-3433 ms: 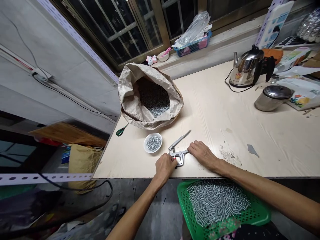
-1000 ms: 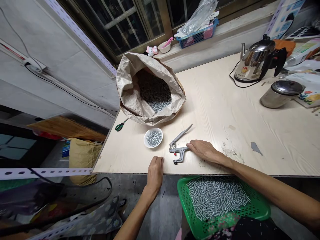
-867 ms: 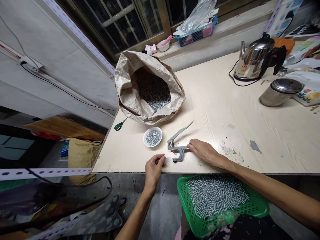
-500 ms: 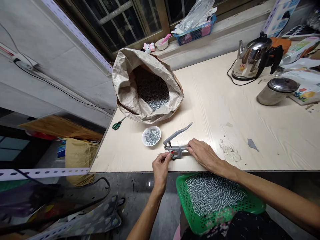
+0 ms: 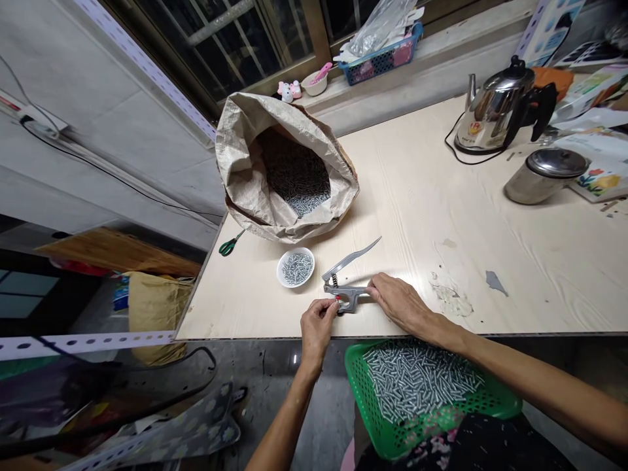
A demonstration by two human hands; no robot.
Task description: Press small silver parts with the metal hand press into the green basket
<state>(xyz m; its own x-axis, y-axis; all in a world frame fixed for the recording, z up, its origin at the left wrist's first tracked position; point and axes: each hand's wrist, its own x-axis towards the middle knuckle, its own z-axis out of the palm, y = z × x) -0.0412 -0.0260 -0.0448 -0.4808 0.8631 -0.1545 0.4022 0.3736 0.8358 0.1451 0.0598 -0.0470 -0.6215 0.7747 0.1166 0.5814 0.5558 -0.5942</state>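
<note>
On the table near its front edge lies a pair of grey spring-loaded pliers (image 5: 349,294), one handle raised and apart from the other. My right hand (image 5: 400,301) is closed around the end of the lower handle. At the pliers' head, my left hand (image 5: 316,324) pinches thumb and forefinger together on something too small to make out. A small red spot (image 5: 337,298) shows right by those fingertips. Just beyond the left hand stands a white bowl (image 5: 280,273) of small silver metal pieces (image 5: 297,267). Below the table edge, a green basket (image 5: 360,386) holds many silver metal pins or screws (image 5: 417,379).
Behind the bowl a large open sack (image 5: 235,163) holds more metal pieces. Green-handled scissors (image 5: 228,246) lie left of it. At the back right stand a steel kettle (image 5: 500,108) and a lidded metal canister (image 5: 534,183). A blue basket (image 5: 380,65) sits on the windowsill.
The view has shifted slightly. Both hands stay almost in place on the pliers, whose raised handle is still apart. The red spot by the left fingertips sits slightly higher.
</note>
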